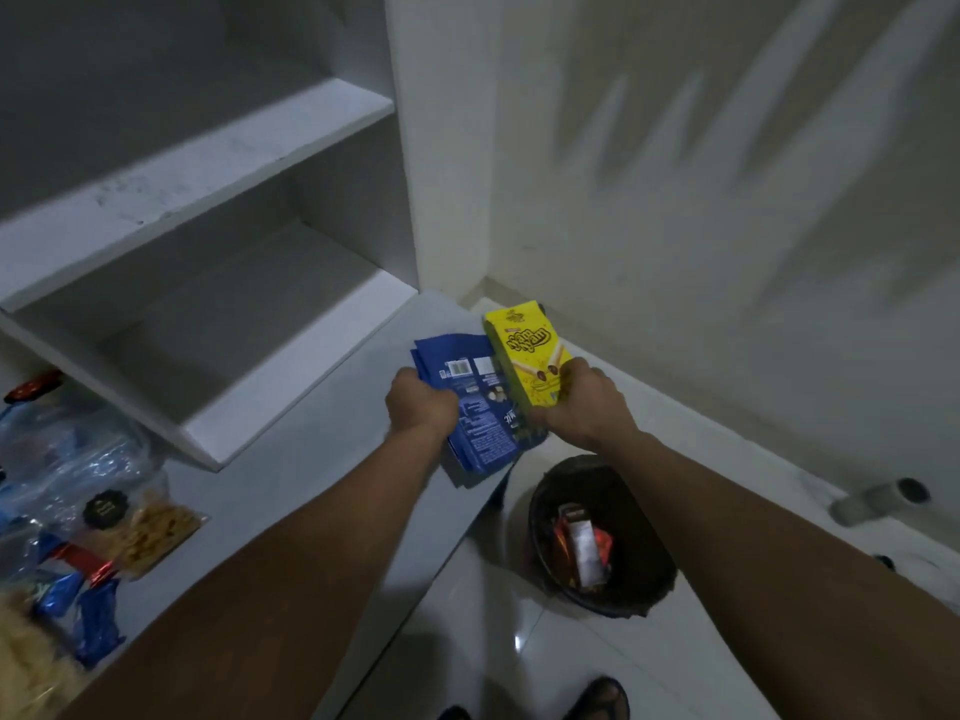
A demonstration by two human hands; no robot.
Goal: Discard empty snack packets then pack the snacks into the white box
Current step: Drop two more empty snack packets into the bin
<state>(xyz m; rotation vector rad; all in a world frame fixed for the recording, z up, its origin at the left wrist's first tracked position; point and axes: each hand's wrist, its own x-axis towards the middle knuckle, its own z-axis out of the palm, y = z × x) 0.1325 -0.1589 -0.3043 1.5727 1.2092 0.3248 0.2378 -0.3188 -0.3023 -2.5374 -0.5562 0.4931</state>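
Observation:
My left hand (422,405) grips a flattened blue snack packet (480,423) held over the right edge of the white counter (291,475). Beside it, my right hand (587,400) holds a yellow snack box (527,356) upright by its lower end; the box touches the blue packet. Below and in front of both hands, a black bin (602,537) stands on the floor with several wrappers inside. More snacks (78,522) lie at the counter's left end: blue packets, a clear bag of nuts and plastic bags. No white box is in view.
White shelves (218,283) rise at the back of the counter. A glossy tiled floor (519,641) lies to the right, with a grey pipe stub (878,498) by the wall. My sandalled feet (597,701) show at the bottom edge.

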